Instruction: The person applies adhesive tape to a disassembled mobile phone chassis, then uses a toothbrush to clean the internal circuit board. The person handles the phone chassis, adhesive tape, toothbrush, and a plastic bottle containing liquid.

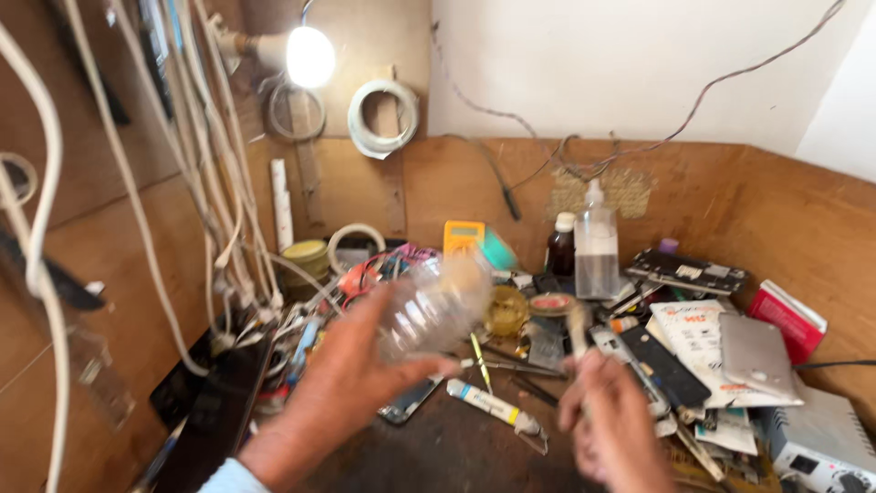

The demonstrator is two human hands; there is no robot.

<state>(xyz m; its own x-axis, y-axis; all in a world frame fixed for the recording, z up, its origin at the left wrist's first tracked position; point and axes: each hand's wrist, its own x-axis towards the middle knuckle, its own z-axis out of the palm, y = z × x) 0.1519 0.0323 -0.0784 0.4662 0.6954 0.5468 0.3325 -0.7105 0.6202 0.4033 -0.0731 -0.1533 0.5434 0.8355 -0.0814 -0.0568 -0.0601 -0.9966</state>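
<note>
- Bottle (436, 306), clear ribbed plastic and blurred, lies tilted in the left hand (351, 374) above a cluttered wooden bench (447, 452).
- Left hand wraps the bottle from below, thumb stretched along its underside, fingers closed round the ribbed wall.
- Right hand (613, 415) is curled in a narrow grip round a thin pale brush (577, 329), which points upward; blur hides its tip.
- Tube (493, 406), white and soft-sided with a crimped end, lies flat on the bench between the two hands.
- Phone (411, 399), dark and glossy, rests just under the left thumb.
- Spray bottle (597, 242), clear with liquid in its lower half, stands upright at the back beside a dark brown jar (561, 248) with a white cap.
- Yellow meter (464, 237) leans against the plywood wall behind the held bottle.
- Amber glass dish (505, 312) sits just right of the bottle.
- White cables (196, 183) hang in loose strands down the left wall, under a glowing bulb (310, 57).
- Tape roll (385, 117), white and ring-shaped, hangs on the wall beside the bulb.
- Red box (788, 319) and a flat grey slab (756, 356) lie at the right, on papers.
</note>
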